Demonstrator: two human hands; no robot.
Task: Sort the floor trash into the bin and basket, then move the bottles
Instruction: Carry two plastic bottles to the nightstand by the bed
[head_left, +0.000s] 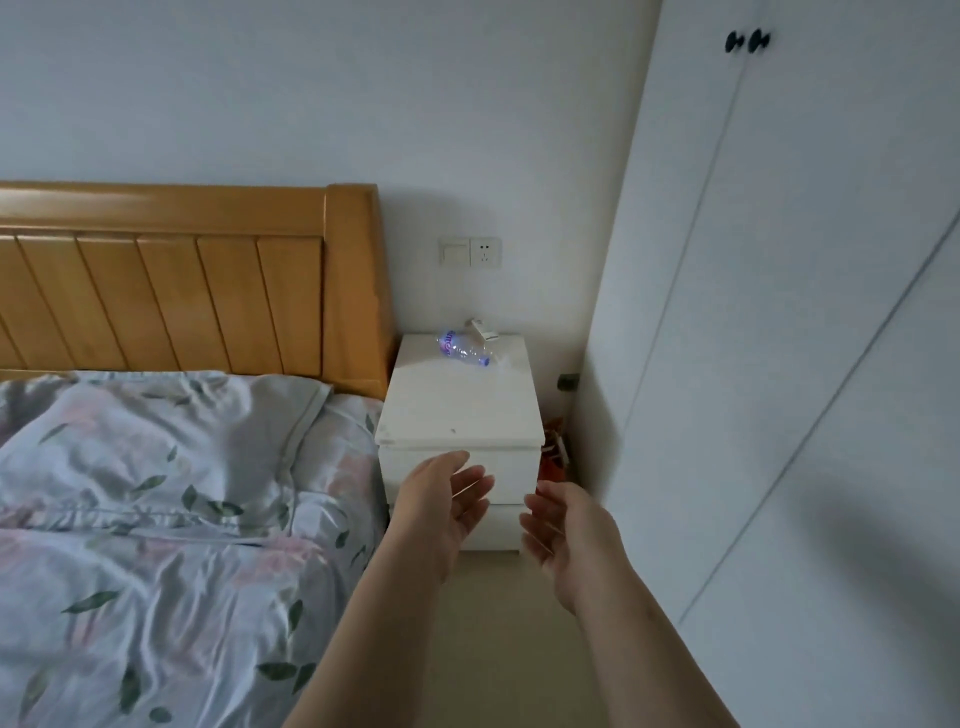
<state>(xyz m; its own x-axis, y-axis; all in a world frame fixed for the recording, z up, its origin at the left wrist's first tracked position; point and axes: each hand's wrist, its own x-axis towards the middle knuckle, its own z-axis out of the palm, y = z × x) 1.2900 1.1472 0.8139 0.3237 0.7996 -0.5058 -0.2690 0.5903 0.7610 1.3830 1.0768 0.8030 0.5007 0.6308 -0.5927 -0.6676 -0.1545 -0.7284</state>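
Note:
A crushed clear plastic bottle (464, 349) with a purple label lies on its side at the back of a white nightstand (460, 402). Behind it, by the wall, lies a small white object (482, 330). My left hand (444, 504) and my right hand (558, 530) are held out in front of the nightstand's drawers, palms facing each other, fingers relaxed and holding nothing. Both hands are below and in front of the bottle, apart from it.
A bed (156, 493) with a floral duvet and wooden headboard (187, 280) stands to the left. A white wardrobe (779, 312) fills the right. Something orange-red (553, 457) sits in the gap between nightstand and wardrobe. Beige floor (498, 623) runs underneath my arms.

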